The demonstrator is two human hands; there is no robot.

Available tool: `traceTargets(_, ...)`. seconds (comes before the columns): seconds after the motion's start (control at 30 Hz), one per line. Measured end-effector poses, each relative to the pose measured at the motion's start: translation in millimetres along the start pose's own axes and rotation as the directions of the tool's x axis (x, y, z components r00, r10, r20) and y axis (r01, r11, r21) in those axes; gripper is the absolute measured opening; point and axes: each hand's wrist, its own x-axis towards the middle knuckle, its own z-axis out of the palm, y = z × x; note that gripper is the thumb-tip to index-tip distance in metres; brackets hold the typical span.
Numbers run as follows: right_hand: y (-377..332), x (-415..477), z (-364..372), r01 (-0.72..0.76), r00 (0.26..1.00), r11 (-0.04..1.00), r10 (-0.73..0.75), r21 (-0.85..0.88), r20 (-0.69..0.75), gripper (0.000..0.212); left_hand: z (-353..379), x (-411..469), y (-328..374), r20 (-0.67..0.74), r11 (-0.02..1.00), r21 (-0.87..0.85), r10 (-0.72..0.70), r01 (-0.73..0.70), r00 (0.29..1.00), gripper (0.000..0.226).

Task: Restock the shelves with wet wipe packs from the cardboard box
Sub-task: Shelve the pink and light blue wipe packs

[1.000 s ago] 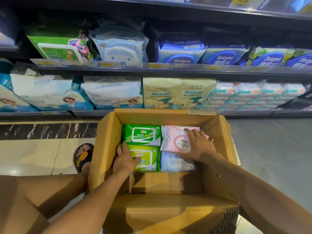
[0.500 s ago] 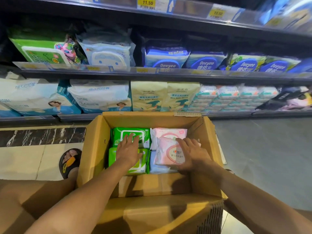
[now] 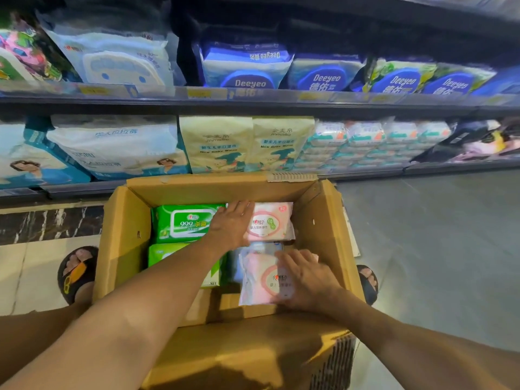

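An open cardboard box (image 3: 126, 235) stands on the floor below the shelves. Inside lie two green wet wipe packs (image 3: 183, 223) on the left and a pink pack (image 3: 271, 223) at the far right, with a pale blue pack (image 3: 261, 247) just below it. My left hand (image 3: 232, 223) lies flat across the far green pack and the left edge of that pink pack, fingers spread. My right hand (image 3: 305, 280) holds a second pink pack (image 3: 259, 280), raised and tilted above the box's near right part.
The lower shelf (image 3: 225, 153) holds large white-blue bags, yellow baby-wipe bags and stacked small packs. The shelf above carries blue Deeyeo packs (image 3: 247, 71). My sandalled feet (image 3: 76, 271) flank the box. Grey floor (image 3: 436, 235) lies to the right.
My right hand has drawn a pink pack toward me and lifted it, uncovering another pink pack beneath. My left hand has slid from the green packs rightward onto that pink pack's edge.
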Motion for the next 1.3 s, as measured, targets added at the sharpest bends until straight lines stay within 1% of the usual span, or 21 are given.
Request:
traceTargets(0.07, 1.8, 0.0, 5.9, 0.007, 1.0, 1.0, -0.007, 0.003, 0.01, 0.107, 5.1, 7.6, 6.4, -0.021, 0.996, 0.083, -0.031, 0.033, 0.999, 0.129)
traceTargets(0.13, 3.4, -0.9, 8.9, 0.01, 1.0, 1.0, -0.01, 0.009, 0.011, 0.105, 8.4, 13.7, 13.4, -0.053, 0.981, 0.182, -0.054, 0.063, 0.997, 0.136)
traceTargets(0.23, 6.3, -1.2, 10.8, 0.01, 1.0, 0.999, -0.01, 0.032, 0.023, 0.104, 12.7, 21.1, 21.9, -0.081, 0.958, 0.274, -0.068, 0.088, 0.994, 0.132)
traceTargets(0.33, 9.3, -1.9, 11.9, 0.003, 1.0, 0.999, -0.004, 0.044, 0.02, 0.104, 18.9, 26.0, 27.1, -0.084, 0.963, 0.247, -0.092, 0.111, 0.992, 0.113)
traceTargets(0.4, 11.2, -3.2, 13.0, -0.002, 1.0, 0.999, 0.001, 0.044, 0.015, 0.105, 20.9, 24.5, 28.1, -0.064, 0.968, 0.224, -0.099, 0.111, 0.993, 0.105)
traceTargets(0.5, 13.1, -5.3, 14.6, 0.0, 1.0, 0.999, 0.0, 0.036, -0.002, 0.106, 14.6, 17.6, 28.3, -0.066, 0.978, 0.191, -0.074, 0.085, 0.995, 0.099)
traceTargets(0.7, 10.0, -18.4, 7.7, 0.013, 0.999, 0.998, -0.01, 0.055, -0.051, 0.105, -19.7, -2.1, 25.2, -0.127, 0.977, 0.211, 0.021, 0.007, 0.992, 0.088)
traceTargets(0.77, 8.1, -23.3, 3.6, 0.013, 0.998, 0.998, -0.009, 0.06, -0.067, 0.105, -30.2, -14.3, 15.8, -0.141, 0.977, 0.214, 0.014, 0.016, 0.99, 0.089)
traceTargets(0.87, 3.8, -30.0, -2.1, 0.004, 0.997, 0.997, 0.003, 0.077, -0.083, 0.106, -41.5, -43.9, -4.9, -0.161, 0.978, 0.204, -0.014, 0.047, 0.987, 0.097)
traceTargets(0.97, 0.7, -35.3, -4.9, -0.015, 0.996, 0.995, 0.024, 0.098, -0.083, 0.11, -47.9, -80.7, -29.2, -0.182, 0.974, 0.194, -0.078, 0.114, 0.98, 0.098)
traceTargets(1.03, -1.1, -36.6, -7.2, -0.03, 0.996, 0.996, 0.037, 0.089, -0.085, 0.116, -47.5, -107.7, -46.8, -0.17, 0.968, 0.191, -0.134, 0.166, 0.976, 0.099)
traceTargets(1.17, -6.9, -30.8, -14.4, -0.06, 0.998, 0.995, 0.062, 0.082, -0.033, 0.125, -33.2, -157.2, -80.9, -0.15, 0.957, 0.174, -0.206, 0.231, 0.967, 0.101)
traceTargets(1.3, -11.6, -12.7, -14.4, -0.126, 0.991, 0.984, 0.13, 0.128, -0.024, 0.116, -17.7, -177.8, -91.4, -0.138, 0.964, 0.177, -0.175, 0.198, 0.975, 0.103)
